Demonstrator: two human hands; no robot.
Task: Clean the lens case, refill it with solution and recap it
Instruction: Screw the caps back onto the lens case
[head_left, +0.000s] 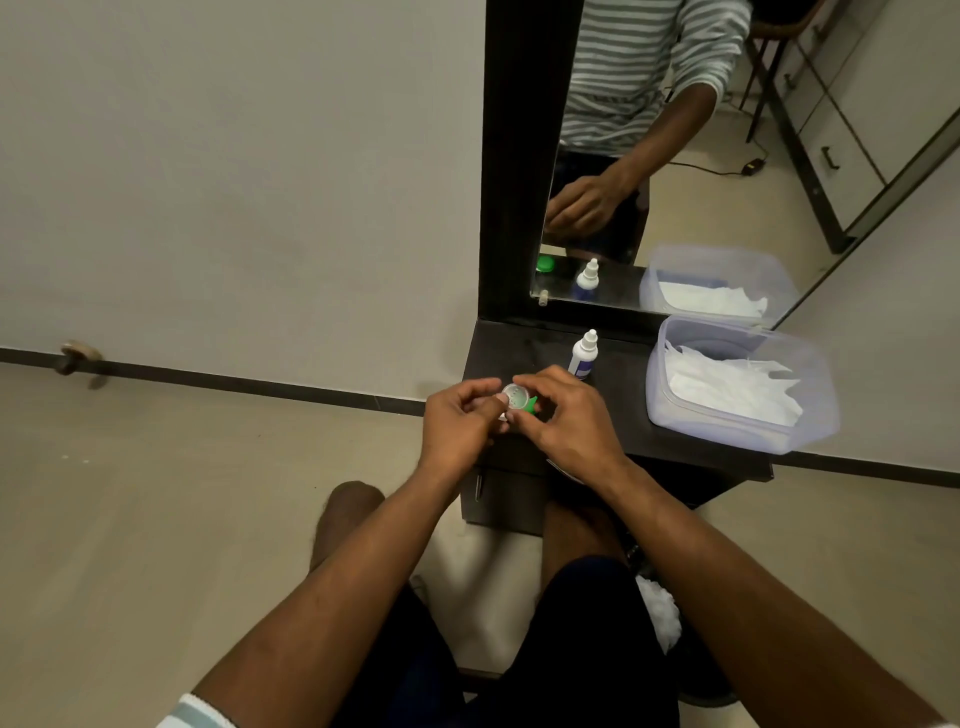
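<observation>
Both hands meet over the near left part of a small dark shelf (623, 441). Between them is the lens case (515, 397), a round white well facing up with a green piece (531, 405) at its right side. My left hand (457, 421) pinches the case from the left with curled fingers. My right hand (566, 415) grips it from the right, fingers curled over the green part. The solution bottle (584, 355), white with a pointed capped tip and a blue label, stands upright just behind my right hand.
A clear plastic tub (737, 431) with white tissues stands on the shelf's right half. A black-framed mirror (524, 156) rises behind the shelf and reflects the bottle, tub and a green cap. White crumpled tissue (660, 613) lies by my right thigh.
</observation>
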